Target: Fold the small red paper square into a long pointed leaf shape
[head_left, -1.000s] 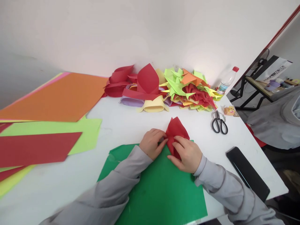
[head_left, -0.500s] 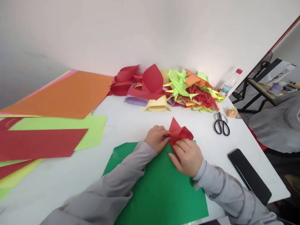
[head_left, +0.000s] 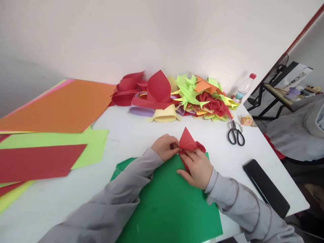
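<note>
A partly folded piece of red paper (head_left: 187, 141) rests at the far edge of a green sheet (head_left: 174, 206), one pointed corner standing up. My left hand (head_left: 165, 147) pinches its left edge between thumb and fingers. From the right, my right hand (head_left: 198, 167) presses its fingers on the front of the folds, thumb apart and over the green sheet. The fingers hide the lower part of the red paper.
Paper sheets, orange (head_left: 63, 106) and red (head_left: 37, 162) among them, lie at the left. Red rolled paper shapes (head_left: 159, 87) and a pile of folded paper pieces (head_left: 202, 98) stand by the wall. Scissors (head_left: 236, 133), a bottle (head_left: 244, 89) and a black phone-like slab (head_left: 266, 188) are at the right.
The red paper's upper flap now lies flatter and shows as a clear triangle. My right fingers have pressed in closer to the fold. The whole view has shifted slightly.
</note>
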A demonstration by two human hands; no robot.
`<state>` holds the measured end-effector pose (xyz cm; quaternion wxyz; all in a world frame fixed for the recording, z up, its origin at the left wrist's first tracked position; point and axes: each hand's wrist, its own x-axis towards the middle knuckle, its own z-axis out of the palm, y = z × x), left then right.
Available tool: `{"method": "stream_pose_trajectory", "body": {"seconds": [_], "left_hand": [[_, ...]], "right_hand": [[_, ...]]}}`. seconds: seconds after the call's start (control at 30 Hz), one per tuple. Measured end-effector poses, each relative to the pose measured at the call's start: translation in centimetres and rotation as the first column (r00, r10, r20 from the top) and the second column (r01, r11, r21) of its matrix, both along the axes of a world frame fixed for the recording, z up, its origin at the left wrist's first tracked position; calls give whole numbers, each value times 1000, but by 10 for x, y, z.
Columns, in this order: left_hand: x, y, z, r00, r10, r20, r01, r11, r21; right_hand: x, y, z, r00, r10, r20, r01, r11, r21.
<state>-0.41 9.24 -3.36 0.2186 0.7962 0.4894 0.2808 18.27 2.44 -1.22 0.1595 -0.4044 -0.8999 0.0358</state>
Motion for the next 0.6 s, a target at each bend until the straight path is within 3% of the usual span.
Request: {"method": "stream_pose_trajectory", "body": {"seconds": [0.1, 0.23, 0.43, 0.6], "left_hand": [[-8, -1, -7, 990, -116, 78, 108, 988, 106], [-12, -2, -15, 981, -149, 127, 116, 965, 237], [-10, 3, -20, 976, -210, 61, 181, 931, 317], [-7, 1, -19, 985, -174, 14, 157, 918, 365]], "right_hand": [[1, 0, -1, 1000, 3, -12, -3, 1000, -7], [1, 0, -1, 1000, 8, -24, -8, 1000, -6], [0, 0, -2, 999, -1, -38, 2, 1000, 24], [0, 1, -4, 999, -16, -41, 18, 998, 58]]}}
